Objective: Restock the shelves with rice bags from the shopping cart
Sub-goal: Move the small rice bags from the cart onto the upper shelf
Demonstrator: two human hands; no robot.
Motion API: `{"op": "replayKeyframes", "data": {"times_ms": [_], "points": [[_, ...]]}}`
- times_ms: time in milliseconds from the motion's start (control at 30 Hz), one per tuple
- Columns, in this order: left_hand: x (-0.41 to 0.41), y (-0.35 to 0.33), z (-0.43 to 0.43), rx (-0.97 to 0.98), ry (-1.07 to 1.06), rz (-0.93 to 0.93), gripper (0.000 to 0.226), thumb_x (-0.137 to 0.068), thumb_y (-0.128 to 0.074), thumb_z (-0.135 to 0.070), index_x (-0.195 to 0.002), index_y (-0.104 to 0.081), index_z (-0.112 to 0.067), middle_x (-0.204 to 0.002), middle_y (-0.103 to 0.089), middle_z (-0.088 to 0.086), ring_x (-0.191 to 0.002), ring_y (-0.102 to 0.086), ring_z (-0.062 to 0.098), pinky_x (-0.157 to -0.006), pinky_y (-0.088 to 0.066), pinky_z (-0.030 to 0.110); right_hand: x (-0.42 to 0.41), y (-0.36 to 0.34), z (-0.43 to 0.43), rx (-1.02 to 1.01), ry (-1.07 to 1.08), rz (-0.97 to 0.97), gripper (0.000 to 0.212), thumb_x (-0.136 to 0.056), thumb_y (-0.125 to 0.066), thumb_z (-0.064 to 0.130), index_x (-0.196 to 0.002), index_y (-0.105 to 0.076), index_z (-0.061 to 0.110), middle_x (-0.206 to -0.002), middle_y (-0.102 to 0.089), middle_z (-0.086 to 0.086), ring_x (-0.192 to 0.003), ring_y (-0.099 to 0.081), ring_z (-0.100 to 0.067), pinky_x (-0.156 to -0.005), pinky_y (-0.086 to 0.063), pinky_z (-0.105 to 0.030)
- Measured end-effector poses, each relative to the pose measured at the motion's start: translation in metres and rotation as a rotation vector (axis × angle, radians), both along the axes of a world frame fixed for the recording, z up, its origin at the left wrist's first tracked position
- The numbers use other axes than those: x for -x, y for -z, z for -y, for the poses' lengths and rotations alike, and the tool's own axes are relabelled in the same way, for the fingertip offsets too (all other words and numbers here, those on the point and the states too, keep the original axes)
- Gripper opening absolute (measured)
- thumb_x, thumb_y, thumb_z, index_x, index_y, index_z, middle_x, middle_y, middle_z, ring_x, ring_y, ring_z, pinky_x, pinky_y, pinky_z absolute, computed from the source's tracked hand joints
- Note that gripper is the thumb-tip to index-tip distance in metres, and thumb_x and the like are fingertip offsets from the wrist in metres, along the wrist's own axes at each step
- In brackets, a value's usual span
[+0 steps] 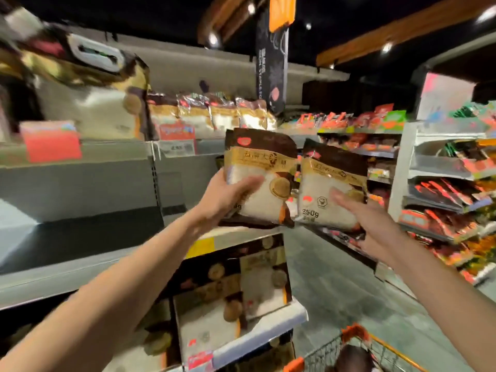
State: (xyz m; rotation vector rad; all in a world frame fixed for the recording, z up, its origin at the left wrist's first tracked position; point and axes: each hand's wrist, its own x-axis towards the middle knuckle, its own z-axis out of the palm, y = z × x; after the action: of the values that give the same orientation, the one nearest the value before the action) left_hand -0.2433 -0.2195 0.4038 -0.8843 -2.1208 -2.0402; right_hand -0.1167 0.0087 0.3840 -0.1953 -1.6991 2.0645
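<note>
Head camera looked down two forearms, with the wire shopping cart [349, 347] nearest, at the bottom edge under the right arm; something dark lay in it, too blurred to name. Beyond it, the left hand [228, 202] gripped the first rice bag [264, 167] by its lower left side, thumb across the front and fingers hidden behind. The right hand [375, 226] held the second rice bag [331, 181] from below at its lower right corner, one digit lying on the front; blur hid the rest of that hold. Both bags stood upright, long axis vertical, labels toward the camera, side by side and close to touching, raised in the aisle and not yet on any shelf. Left of them and lower ran a grey shelf [80, 232]; below it stood bigger rice packs [255, 285]. Farther back, above and just behind the first bag, a row of matching small bags [214, 114] lined the upper shelf [120, 151]. By that, the goal likely lay up, forward and left, so the left hand was nearer and its bag should go first, kept upright. Snack shelves [442, 183] filled the far right.
</note>
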Motion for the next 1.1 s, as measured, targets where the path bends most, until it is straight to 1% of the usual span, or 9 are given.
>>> {"op": "replayKeyframes", "data": {"times_ms": [200, 300, 367, 467, 600, 700, 833, 933, 1100], "points": [[0.037, -0.084, 0.023, -0.008, -0.147, -0.187, 0.017, -0.087, -0.074, -0.03, -0.101, -0.068, -0.023, -0.093, -0.076, -0.005, -0.09, -0.072, 0.016, -0.073, -0.058, 0.024, 0.065, -0.084, 0.009, -0.155, -0.126, -0.164, 0.033, -0.081, -0.074, 0.033, -0.107, -0.067, 0.015, -0.1, -0.075, 0.0, -0.084, -0.072, -0.009, -0.078, -0.056, -0.024], [0.058, -0.115, 0.026, -0.054, -0.249, -0.162, 0.027, -0.081, -0.076, -0.041, -0.099, -0.07, -0.022, -0.091, -0.075, -0.002, -0.084, -0.07, 0.026, -0.074, -0.056, 0.036, 0.101, -0.115, 0.007, -0.183, -0.128, -0.188, 0.032, -0.083, -0.074, 0.031, -0.109, -0.07, 0.012, -0.098, -0.076, 0.0, -0.085, -0.072, -0.011, -0.088, -0.055, -0.029], [0.068, -0.136, 0.028, -0.112, -0.279, -0.127, 0.036, -0.081, -0.076, -0.039, -0.108, -0.068, -0.017, -0.105, -0.075, 0.008, -0.087, -0.072, 0.028, -0.081, -0.058, 0.043, 0.127, -0.134, 0.005, -0.184, -0.122, -0.211, 0.033, -0.082, -0.075, 0.03, -0.109, -0.071, 0.011, -0.098, -0.075, -0.003, -0.082, -0.071, -0.014, -0.078, -0.055, -0.03], [0.084, -0.168, 0.034, -0.122, -0.377, -0.162, 0.042, -0.08, -0.077, -0.039, -0.113, -0.066, -0.016, -0.098, -0.073, 0.003, -0.071, -0.067, 0.013, -0.061, -0.054, 0.024, 0.165, -0.157, 0.006, -0.196, -0.133, -0.248, 0.037, -0.079, -0.079, 0.03, -0.11, -0.07, 0.012, -0.103, -0.074, -0.002, -0.093, -0.07, -0.018, -0.073, -0.053, -0.03], [0.112, -0.196, 0.046, -0.088, -0.506, -0.239, 0.032, -0.086, -0.073, -0.039, -0.11, -0.064, -0.022, -0.093, -0.07, -0.004, -0.071, -0.063, 0.006, -0.043, -0.043, 0.013, 0.212, -0.182, 0.008, -0.187, -0.214, -0.298, 0.048, -0.071, -0.086, 0.024, -0.115, -0.067, 0.015, -0.106, -0.074, -0.001, -0.099, -0.07, -0.022, -0.086, -0.057, -0.041], [0.14, -0.203, 0.057, -0.029, -0.539, -0.27, 0.02, -0.089, -0.07, -0.042, -0.099, -0.055, -0.033, -0.098, -0.067, -0.003, -0.081, -0.063, 0.01, -0.057, -0.048, 0.021, 0.252, -0.193, 0.012, -0.237, -0.238, -0.315, 0.055, -0.066, -0.089, 0.022, -0.116, -0.065, 0.022, -0.117, -0.069, -0.001, -0.109, -0.065, -0.023, -0.095, -0.053, -0.046], [0.182, -0.203, 0.065, -0.019, -0.518, -0.225, 0.05, -0.085, -0.073, -0.039, -0.125, -0.048, -0.023, -0.115, -0.065, 0.005, -0.099, -0.065, 0.02, -0.083, -0.056, 0.035, 0.304, -0.198, 0.023, -0.231, -0.244, -0.293, 0.028, -0.076, -0.082, 0.012, -0.091, -0.061, 0.024, -0.108, -0.067, -0.002, -0.113, -0.06, -0.026, -0.1, -0.049, -0.046], [0.21, -0.2, 0.067, -0.007, -0.536, -0.171, 0.06, -0.084, -0.076, -0.037, -0.132, -0.044, -0.018, -0.12, -0.064, 0.006, -0.105, -0.064, 0.023, -0.094, -0.054, 0.041, 0.34, -0.203, 0.03, -0.24, -0.263, -0.202, 0.028, -0.077, -0.079, 0.006, -0.102, -0.067, 0.011, -0.116, -0.069, -0.012, -0.118, -0.059, -0.032, -0.1, -0.049, -0.048], [0.249, -0.194, 0.072, 0.051, -0.579, -0.157, 0.073, -0.077, -0.081, -0.042, -0.136, -0.045, -0.017, -0.126, -0.062, 0.005, -0.113, -0.061, 0.024, -0.102, -0.048, 0.047, 0.404, -0.217, 0.032, -0.335, -0.302, -0.038, 0.041, -0.077, -0.08, 0.012, -0.114, -0.062, 0.012, -0.111, -0.069, -0.006, -0.103, -0.066, -0.025, -0.072, -0.055, -0.036]]}}
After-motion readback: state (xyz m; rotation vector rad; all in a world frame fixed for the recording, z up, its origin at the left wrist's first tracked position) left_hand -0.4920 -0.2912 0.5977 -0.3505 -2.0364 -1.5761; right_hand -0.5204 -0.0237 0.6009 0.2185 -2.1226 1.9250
